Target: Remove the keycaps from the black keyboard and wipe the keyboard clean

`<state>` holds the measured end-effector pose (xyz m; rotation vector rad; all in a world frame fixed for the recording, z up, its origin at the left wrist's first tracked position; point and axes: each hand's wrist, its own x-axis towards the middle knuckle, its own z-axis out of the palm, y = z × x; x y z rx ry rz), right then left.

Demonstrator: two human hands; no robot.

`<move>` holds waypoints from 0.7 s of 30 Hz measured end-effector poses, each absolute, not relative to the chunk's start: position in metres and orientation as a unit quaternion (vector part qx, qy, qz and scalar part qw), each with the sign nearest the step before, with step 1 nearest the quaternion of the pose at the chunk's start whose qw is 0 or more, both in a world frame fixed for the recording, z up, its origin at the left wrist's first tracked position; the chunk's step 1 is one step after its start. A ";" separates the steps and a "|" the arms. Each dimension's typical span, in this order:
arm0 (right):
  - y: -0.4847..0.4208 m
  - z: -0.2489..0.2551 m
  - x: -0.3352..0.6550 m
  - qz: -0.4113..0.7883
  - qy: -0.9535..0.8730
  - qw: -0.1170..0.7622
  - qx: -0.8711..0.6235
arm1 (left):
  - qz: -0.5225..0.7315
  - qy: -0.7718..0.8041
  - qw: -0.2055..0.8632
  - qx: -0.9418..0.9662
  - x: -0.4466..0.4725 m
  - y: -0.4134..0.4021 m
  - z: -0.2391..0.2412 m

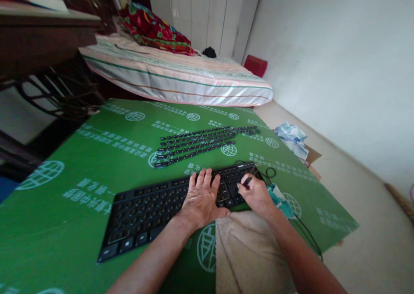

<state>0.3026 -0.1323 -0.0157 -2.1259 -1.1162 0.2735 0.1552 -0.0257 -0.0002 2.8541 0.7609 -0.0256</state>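
A black keyboard [145,210] with most keycaps removed lies on a green printed sheet [80,177]. My left hand [202,197] rests flat on the keyboard's right half, fingers stretched out. My right hand [255,194] is closed in a pinch on a small dark tool [247,181] whose tip touches the keyboard's right end. Several rows of black keycaps [200,143] are laid out beyond the keyboard.
A beige towel [249,255] lies under my right forearm. The keyboard's black cable [304,229] runs off to the right near a teal cloth [281,201]. A mattress [177,76] with a red blanket lies behind, dark furniture [42,61] at left, crumpled cloth [293,136] at right.
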 end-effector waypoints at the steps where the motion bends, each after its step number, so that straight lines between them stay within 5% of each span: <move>1: -0.133 -0.016 0.303 0.100 -0.435 0.353 -0.822 | -0.009 0.257 0.092 0.962 0.155 -0.026 0.000; 12: -0.134 -0.029 0.311 0.109 -0.406 0.433 -0.797 | -0.005 0.256 0.088 0.963 0.155 -0.027 0.001; 21: -0.135 -0.021 0.314 0.252 -0.328 0.478 -0.775 | -0.008 0.255 0.093 0.962 0.156 -0.027 -0.001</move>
